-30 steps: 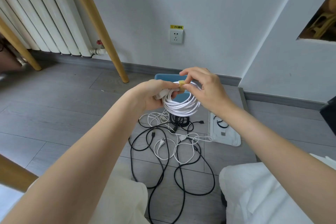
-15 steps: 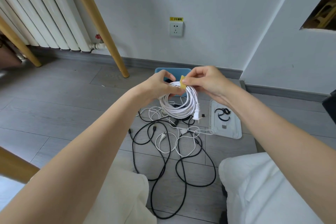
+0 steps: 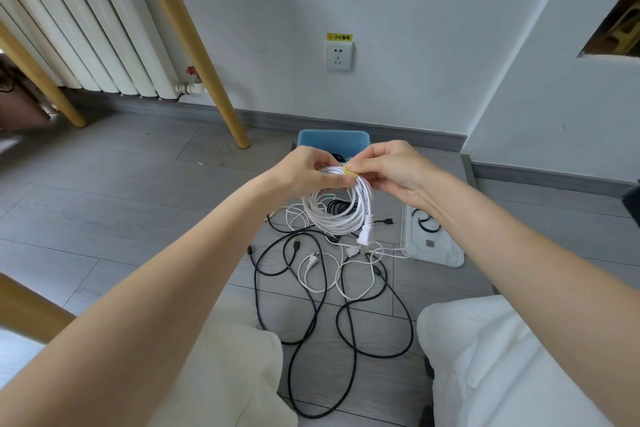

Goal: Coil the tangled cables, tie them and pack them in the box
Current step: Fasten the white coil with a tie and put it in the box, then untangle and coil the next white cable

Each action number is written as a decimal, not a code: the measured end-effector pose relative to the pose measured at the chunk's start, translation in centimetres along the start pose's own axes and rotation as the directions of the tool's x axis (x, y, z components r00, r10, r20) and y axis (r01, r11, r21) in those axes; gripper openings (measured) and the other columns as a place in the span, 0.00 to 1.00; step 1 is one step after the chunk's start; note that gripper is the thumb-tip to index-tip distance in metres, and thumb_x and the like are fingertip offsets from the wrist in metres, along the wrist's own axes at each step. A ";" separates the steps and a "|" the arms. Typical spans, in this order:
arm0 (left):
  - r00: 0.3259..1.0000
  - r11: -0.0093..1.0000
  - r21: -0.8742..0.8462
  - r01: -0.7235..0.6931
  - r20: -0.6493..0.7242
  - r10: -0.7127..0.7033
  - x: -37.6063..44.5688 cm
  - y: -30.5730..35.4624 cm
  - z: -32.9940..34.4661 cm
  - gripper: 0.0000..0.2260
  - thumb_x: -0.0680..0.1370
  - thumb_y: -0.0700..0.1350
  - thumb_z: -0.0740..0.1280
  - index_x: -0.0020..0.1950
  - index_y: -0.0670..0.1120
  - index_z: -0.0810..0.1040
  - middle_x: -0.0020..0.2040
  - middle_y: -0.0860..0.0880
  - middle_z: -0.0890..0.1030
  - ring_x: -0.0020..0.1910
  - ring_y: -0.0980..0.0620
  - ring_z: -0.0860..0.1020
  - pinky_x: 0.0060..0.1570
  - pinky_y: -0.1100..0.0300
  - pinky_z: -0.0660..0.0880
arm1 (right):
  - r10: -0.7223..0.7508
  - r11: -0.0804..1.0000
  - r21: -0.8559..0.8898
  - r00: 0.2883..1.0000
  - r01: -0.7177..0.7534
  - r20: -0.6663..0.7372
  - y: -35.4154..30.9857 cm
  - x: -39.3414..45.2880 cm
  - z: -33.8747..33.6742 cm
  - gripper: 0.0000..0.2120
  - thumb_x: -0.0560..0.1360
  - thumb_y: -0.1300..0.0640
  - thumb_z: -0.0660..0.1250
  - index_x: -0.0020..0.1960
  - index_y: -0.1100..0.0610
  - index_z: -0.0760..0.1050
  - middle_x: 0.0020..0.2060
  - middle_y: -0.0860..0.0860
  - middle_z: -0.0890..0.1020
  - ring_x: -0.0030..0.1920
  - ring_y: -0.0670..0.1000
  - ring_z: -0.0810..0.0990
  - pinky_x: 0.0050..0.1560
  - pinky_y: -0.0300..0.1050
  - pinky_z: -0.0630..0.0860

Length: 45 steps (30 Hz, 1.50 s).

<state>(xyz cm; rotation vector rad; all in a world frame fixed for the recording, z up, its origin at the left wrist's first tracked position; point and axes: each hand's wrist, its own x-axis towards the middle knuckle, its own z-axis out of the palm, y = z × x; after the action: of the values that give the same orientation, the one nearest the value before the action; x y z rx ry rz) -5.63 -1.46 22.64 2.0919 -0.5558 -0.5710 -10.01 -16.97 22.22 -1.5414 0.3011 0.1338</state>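
Note:
A coiled white cable [image 3: 337, 215] hangs in the air above the floor, its white plug dangling at the lower right. My left hand [image 3: 304, 172] grips the top of the coil. My right hand [image 3: 391, 166] pinches a yellow tie [image 3: 349, 172] wrapped over the coil's top. Behind the hands stands the blue box [image 3: 334, 142], partly hidden, with something dark inside. Tangled black cables [image 3: 304, 315] and thin white cables [image 3: 322, 270] lie spread on the grey floor below.
A white lid [image 3: 436, 248] with black ties on it lies on the floor at the right. Wooden table legs [image 3: 194, 55] and a radiator [image 3: 86, 35] stand at the left. A wall socket [image 3: 339, 55] is behind. My knees are at the bottom.
The coil has been lowered from a raised, flat hold so it hangs down and its plug dangles. Both hands stay at the top, the right one on the yellow tie.

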 end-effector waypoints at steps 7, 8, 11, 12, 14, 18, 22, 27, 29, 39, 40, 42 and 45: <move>0.978 0.955 -0.288 0.070 -0.169 -0.123 1.3 -0.8 -0.8 0.09 0.74 0.45 0.71 0.45 0.39 0.80 0.40 0.46 0.82 0.37 0.53 0.77 0.38 0.64 0.75 | -0.372 0.524 -0.752 0.902 0.400 0.221 1.0 0.0 1.2 0.26 0.72 0.57 0.70 0.69 0.56 0.68 0.65 0.51 0.70 0.64 0.48 0.69 0.66 0.43 0.63; 0.978 0.959 -0.270 0.088 -0.158 -0.134 1.5 -0.8 -0.7 0.08 0.74 0.45 0.71 0.43 0.40 0.80 0.40 0.46 0.82 0.36 0.53 0.77 0.39 0.64 0.75 | -0.380 0.504 -0.769 0.901 0.393 0.212 1.5 0.0 1.5 0.28 0.72 0.56 0.71 0.69 0.56 0.67 0.65 0.53 0.70 0.64 0.51 0.69 0.65 0.44 0.63; 0.976 0.978 -0.115 0.175 -0.109 -0.187 2.1 -1.1 0.5 0.11 0.73 0.47 0.71 0.42 0.39 0.82 0.38 0.46 0.81 0.34 0.54 0.76 0.38 0.65 0.74 | -0.399 0.449 -0.828 0.905 0.336 0.151 2.8 0.5 1.6 0.17 0.73 0.56 0.69 0.60 0.58 0.74 0.56 0.53 0.75 0.57 0.52 0.73 0.55 0.41 0.67; 0.975 0.978 -0.040 0.205 -0.079 -0.207 2.5 -1.3 0.8 0.12 0.73 0.49 0.72 0.41 0.40 0.82 0.38 0.47 0.81 0.34 0.54 0.76 0.39 0.64 0.74 | -0.389 0.395 -0.865 0.909 0.310 0.148 3.0 0.9 1.4 0.14 0.74 0.55 0.68 0.57 0.58 0.76 0.53 0.53 0.77 0.56 0.53 0.72 0.53 0.41 0.67; 0.966 0.964 0.066 0.257 -0.013 -0.257 3.2 -2.0 1.3 0.12 0.72 0.51 0.71 0.39 0.43 0.83 0.40 0.46 0.83 0.37 0.53 0.76 0.42 0.62 0.75 | -0.365 0.306 -0.910 0.917 0.280 0.160 3.6 1.8 1.0 0.12 0.74 0.52 0.68 0.54 0.57 0.78 0.49 0.52 0.77 0.55 0.53 0.68 0.54 0.43 0.67; 0.942 0.942 0.021 0.335 0.010 -0.335 5.6 -3.9 1.3 0.14 0.72 0.52 0.71 0.49 0.41 0.83 0.47 0.45 0.83 0.42 0.52 0.75 0.47 0.60 0.74 | -0.320 0.444 -0.862 0.942 0.244 0.102 5.3 4.4 0.7 0.08 0.74 0.54 0.68 0.52 0.55 0.78 0.48 0.52 0.80 0.49 0.50 0.69 0.50 0.47 0.71; 0.932 0.932 0.001 0.361 0.028 -0.361 10.1 -7.2 1.4 0.16 0.71 0.53 0.72 0.49 0.41 0.83 0.44 0.45 0.80 0.42 0.51 0.74 0.46 0.57 0.73 | -0.250 0.565 -0.797 0.965 0.214 0.082 7.7 9.7 -0.3 0.06 0.72 0.57 0.69 0.47 0.54 0.74 0.44 0.53 0.82 0.32 0.46 0.72 0.40 0.45 0.74; 0.920 0.902 -0.276 0.332 -0.116 -0.374 18.2 -12.2 1.6 0.15 0.78 0.49 0.65 0.55 0.39 0.80 0.47 0.47 0.77 0.47 0.52 0.73 0.55 0.56 0.71 | -0.147 0.676 -0.737 0.983 0.021 -0.108 11.2 19.5 -3.2 0.06 0.73 0.57 0.70 0.44 0.56 0.73 0.40 0.53 0.79 0.39 0.52 0.75 0.41 0.44 0.73; 0.892 0.901 -0.300 0.314 -0.233 -0.388 21.4 -14.0 1.0 0.08 0.79 0.48 0.62 0.50 0.45 0.77 0.50 0.49 0.75 0.49 0.52 0.71 0.53 0.58 0.69 | -0.134 0.781 -0.616 0.937 -0.099 -0.321 12.3 23.8 -4.8 0.06 0.72 0.59 0.69 0.42 0.56 0.71 0.40 0.53 0.78 0.38 0.51 0.75 0.35 0.40 0.71; 0.918 0.965 0.079 0.249 -0.337 -0.209 32.7 -23.7 5.4 0.14 0.79 0.39 0.57 0.61 0.44 0.77 0.58 0.48 0.78 0.49 0.54 0.74 0.47 0.67 0.67 | 0.187 0.971 -0.004 0.764 -0.241 -0.618 19.3 41.4 -7.0 0.11 0.71 0.65 0.67 0.53 0.63 0.72 0.35 0.54 0.81 0.31 0.49 0.82 0.39 0.44 0.81; 0.921 0.967 0.109 0.232 -0.344 -0.182 32.7 -24.1 6.0 0.15 0.78 0.38 0.57 0.61 0.43 0.77 0.57 0.47 0.79 0.49 0.53 0.74 0.47 0.67 0.67 | 0.201 0.972 0.008 0.810 -0.236 -0.551 19.7 41.8 -7.2 0.14 0.72 0.67 0.66 0.56 0.63 0.70 0.40 0.55 0.79 0.30 0.48 0.82 0.41 0.43 0.81; 0.919 0.971 0.147 0.189 -0.376 -0.122 32.3 -25.1 7.4 0.15 0.77 0.36 0.57 0.58 0.42 0.79 0.56 0.46 0.80 0.52 0.51 0.76 0.49 0.67 0.67 | 0.206 0.971 -0.017 0.868 -0.239 -0.452 20.1 42.2 -8.1 0.20 0.73 0.69 0.64 0.64 0.66 0.66 0.49 0.58 0.76 0.35 0.46 0.83 0.43 0.41 0.81; 0.921 0.975 0.119 0.190 -0.366 -0.134 30.6 -26.1 9.2 0.14 0.76 0.35 0.58 0.54 0.43 0.80 0.51 0.47 0.81 0.47 0.53 0.76 0.45 0.69 0.67 | 0.098 0.971 -0.137 0.854 -0.194 -0.511 19.8 40.2 -9.0 0.09 0.75 0.66 0.62 0.54 0.65 0.72 0.50 0.58 0.76 0.42 0.50 0.81 0.47 0.42 0.81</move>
<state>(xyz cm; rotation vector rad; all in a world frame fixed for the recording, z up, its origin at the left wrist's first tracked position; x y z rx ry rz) 17.95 -11.33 -9.72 2.3327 -0.2222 -0.2326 22.08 -29.40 -7.86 -1.7231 0.8443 -0.1311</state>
